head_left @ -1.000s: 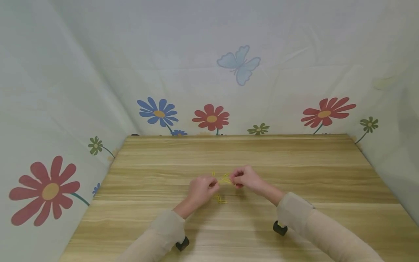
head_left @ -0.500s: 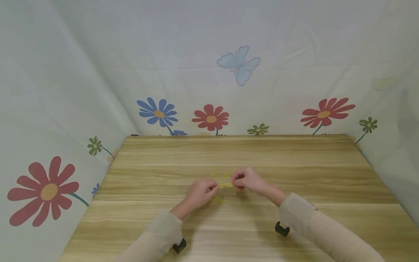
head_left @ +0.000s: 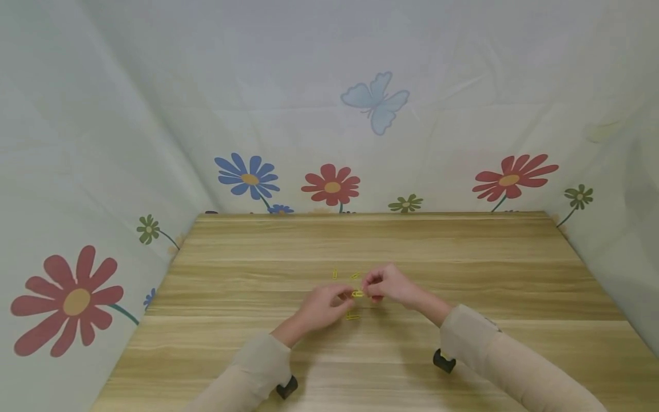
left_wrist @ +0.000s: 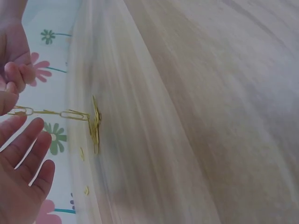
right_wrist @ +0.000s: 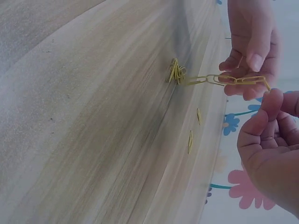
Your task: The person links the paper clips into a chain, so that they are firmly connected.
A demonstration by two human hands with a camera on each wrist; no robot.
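A chain of yellow paper clips (right_wrist: 215,79) hangs from my right hand (head_left: 389,286), whose thumb and forefinger pinch its end clip. My left hand (head_left: 320,308) is close beside the chain. Its thumb and fingers are apart, and the right wrist view shows the chain crossing in front of its fingers; whether they touch it I cannot tell. In the left wrist view the left fingers (left_wrist: 32,158) are spread. The lower end of the chain reaches a small heap of yellow paper clips (left_wrist: 95,128) on the table.
Two loose paper clips lie beyond the hands, one on the left (head_left: 334,274) and one on the right (head_left: 355,275). The wooden table (head_left: 247,240) ends at a white flower-patterned cloth (head_left: 288,103) behind and at both sides.
Half a second ago both hands pinched the chain, stretched between them. My left fingers have now let go and spread, with that hand slightly further right. The right hand has barely moved.
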